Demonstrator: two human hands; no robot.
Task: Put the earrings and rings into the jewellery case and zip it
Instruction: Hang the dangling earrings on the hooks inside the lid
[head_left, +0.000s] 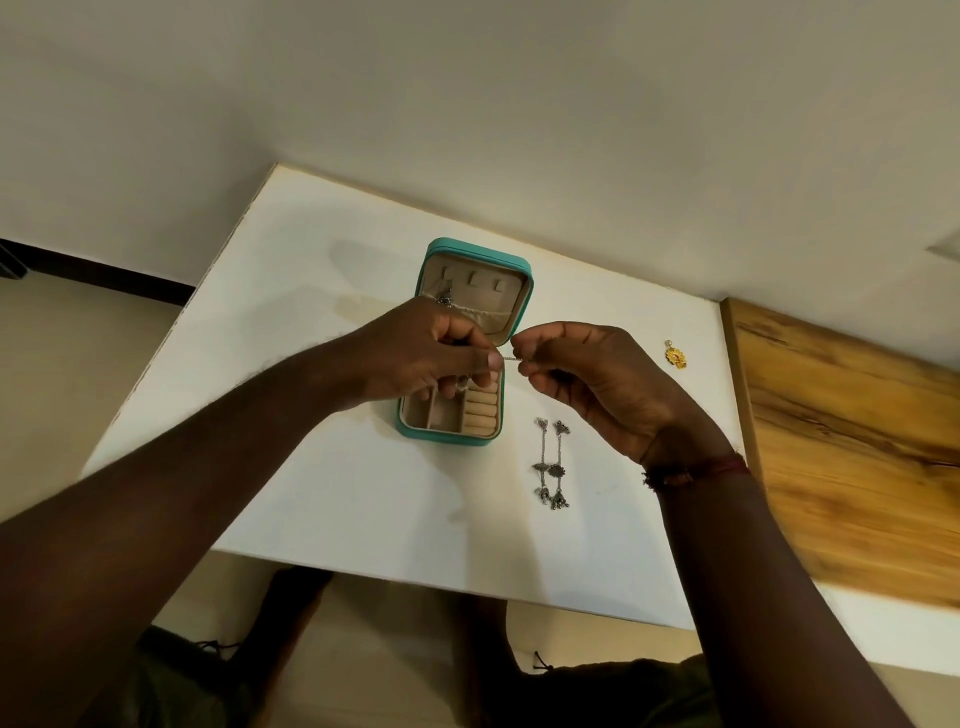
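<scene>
Directly over the open teal rectangular jewellery case (441, 441) on the white counter (311, 467), a thin silver chain earring (511, 359) runs left-to-right, pinched at its ends by the left hand (431, 353), nearer the compartments, and the right hand (597, 379).

Looks like someone's home to me, not a shop or a lab. From my feed I see a plain white table (389, 509) against a bare cream wall (467, 104), a dark skirting board (104, 273) over beige floor (62, 364), a wood-grain panel (857, 441) beside it, plus personal stuff: a teal jewellery case (441, 436) and earrings (551, 465).
</scene>
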